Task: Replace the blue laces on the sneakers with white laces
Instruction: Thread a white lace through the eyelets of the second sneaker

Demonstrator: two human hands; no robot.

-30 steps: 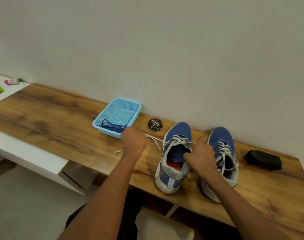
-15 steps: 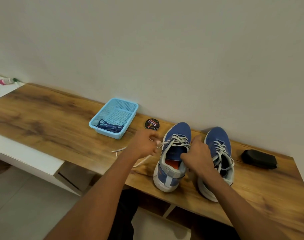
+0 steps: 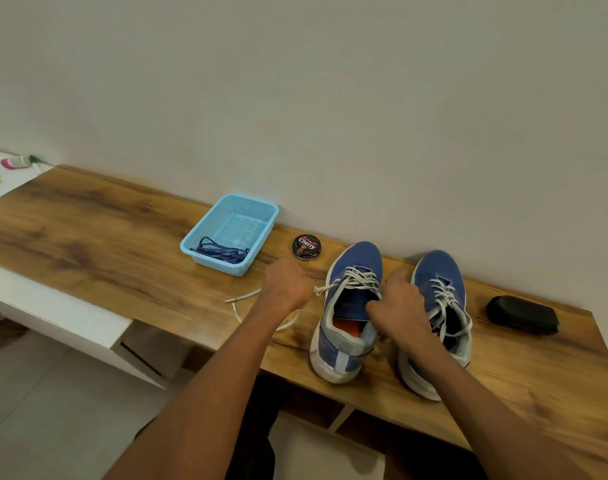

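- Two blue sneakers stand side by side on a wooden bench, toes toward the wall, heels toward the person.
- The left sneaker carries a white lace threaded through its eyelets; the tongue is open and an orange insole shows inside.
- The left hand is curled into a fist around one end of that white lace, just left of the sneaker's toe half. The lace runs taut from the fist to the eyelets.
- The loose tail of the lace trails out left of the fist and loops over the bench surface below the wrist.
- The right hand sits between the two sneakers, against the right side of the left sneaker's collar. Its fingers are bent, and it appears to hold the other lace end or the collar, but which one cannot be told, as the fingertips are hidden.
- The right sneaker is already laced in white, its ends hanging slack over the opening.
- The blue laces lie bundled in the near corner of a light blue mesh basket, well left of the shoes.
- A round black tin of polish rests between the basket and the left sneaker, close to the wall.
- A black oblong brush or case lies to the right of the right sneaker.
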